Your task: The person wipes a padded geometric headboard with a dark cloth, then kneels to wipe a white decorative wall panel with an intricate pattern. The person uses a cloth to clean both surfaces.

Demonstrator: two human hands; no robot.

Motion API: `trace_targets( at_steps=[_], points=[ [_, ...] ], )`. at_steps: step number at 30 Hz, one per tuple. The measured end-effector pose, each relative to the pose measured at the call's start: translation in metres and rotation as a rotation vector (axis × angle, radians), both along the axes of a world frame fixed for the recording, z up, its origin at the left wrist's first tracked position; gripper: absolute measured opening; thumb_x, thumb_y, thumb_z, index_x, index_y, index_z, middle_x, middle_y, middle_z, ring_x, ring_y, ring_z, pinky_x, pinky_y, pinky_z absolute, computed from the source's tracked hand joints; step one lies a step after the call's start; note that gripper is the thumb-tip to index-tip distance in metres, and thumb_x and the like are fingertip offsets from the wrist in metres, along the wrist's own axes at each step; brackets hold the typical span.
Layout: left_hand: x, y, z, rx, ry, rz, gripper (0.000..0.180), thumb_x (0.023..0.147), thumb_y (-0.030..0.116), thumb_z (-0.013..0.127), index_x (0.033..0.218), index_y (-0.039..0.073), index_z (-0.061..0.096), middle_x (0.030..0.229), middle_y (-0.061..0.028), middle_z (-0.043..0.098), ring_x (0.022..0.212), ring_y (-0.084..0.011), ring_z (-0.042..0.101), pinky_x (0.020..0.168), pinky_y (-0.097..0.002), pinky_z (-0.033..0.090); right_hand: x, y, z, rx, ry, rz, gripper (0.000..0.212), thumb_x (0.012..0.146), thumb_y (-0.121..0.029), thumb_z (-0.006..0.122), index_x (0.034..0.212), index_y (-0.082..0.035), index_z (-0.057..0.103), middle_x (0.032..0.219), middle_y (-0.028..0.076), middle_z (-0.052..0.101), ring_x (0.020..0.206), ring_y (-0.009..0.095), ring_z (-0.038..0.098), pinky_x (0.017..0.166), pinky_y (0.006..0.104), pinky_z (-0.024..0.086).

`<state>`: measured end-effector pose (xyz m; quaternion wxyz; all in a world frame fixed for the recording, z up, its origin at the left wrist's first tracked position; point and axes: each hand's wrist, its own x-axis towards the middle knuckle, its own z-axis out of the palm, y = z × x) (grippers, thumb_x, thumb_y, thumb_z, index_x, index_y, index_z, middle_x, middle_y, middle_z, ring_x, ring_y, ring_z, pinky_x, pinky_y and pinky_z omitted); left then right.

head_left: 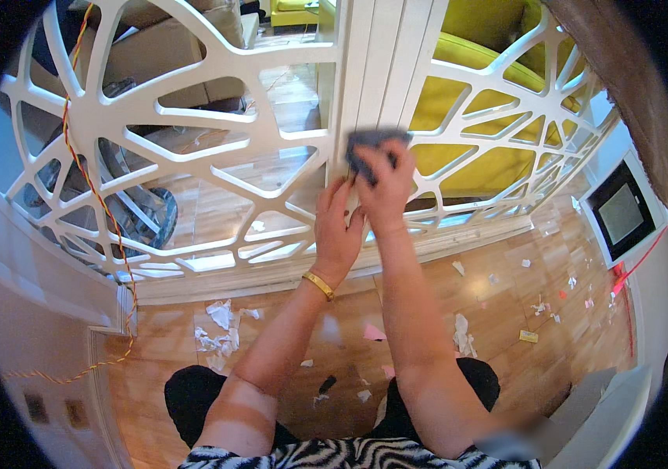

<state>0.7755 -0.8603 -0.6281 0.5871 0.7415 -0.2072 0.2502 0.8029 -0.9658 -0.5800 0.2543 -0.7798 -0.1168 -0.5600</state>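
My right hand (385, 184) grips a dark grey cloth (361, 148), slightly smeared by motion, against the white grooved post (385, 70). Just below and to the left, my left hand (339, 227) leans on the lower part of the same post. Its fingers point up and its thumb stands apart, and I see nothing held in it. A gold bracelet (318, 286) circles my left wrist. White cut-out lattice panels (252, 187) run off on both sides of the post.
Torn paper scraps (221, 316) litter the wooden floor (428, 313). A twisted yellow-red cord (103, 207) hangs down the left panel. Behind the lattice stand a yellow sofa (467, 164) and a beige sofa (142, 66). A black-framed panel (621, 211) sits in the right wall.
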Motion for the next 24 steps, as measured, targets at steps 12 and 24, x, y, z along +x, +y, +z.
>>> trace_targets(
  at_steps=[12, 24],
  points=[
    [0.009, 0.009, -0.008, -0.009, 0.192, -0.043, 0.054, 0.081, -0.001, 0.064, 0.132, 0.005, 0.048, 0.116, -0.0164, 0.054, 0.105, -0.0282, 0.056, 0.075, -0.0308, 0.055, 0.002, 0.005, 0.083, -0.064, -0.136, -0.111, 0.057, 0.069, -0.011, 0.075, 0.124, -0.015, 0.061, 0.107, 0.013, 0.053, 0.098, 0.033, 0.049, 0.088, 0.0428, 0.041],
    [0.036, 0.023, -0.046, -0.052, 0.414, -0.195, 0.037, 0.086, 0.002, 0.063, 0.122, 0.001, 0.055, 0.113, -0.0080, 0.064, 0.102, -0.0153, 0.060, 0.087, -0.0291, 0.049, 0.009, 0.018, 0.062, 0.079, -0.121, -0.036, 0.058, 0.073, -0.022, 0.077, 0.127, -0.013, 0.058, 0.110, 0.018, 0.052, 0.103, 0.036, 0.049, 0.090, 0.0446, 0.041]
  ],
)
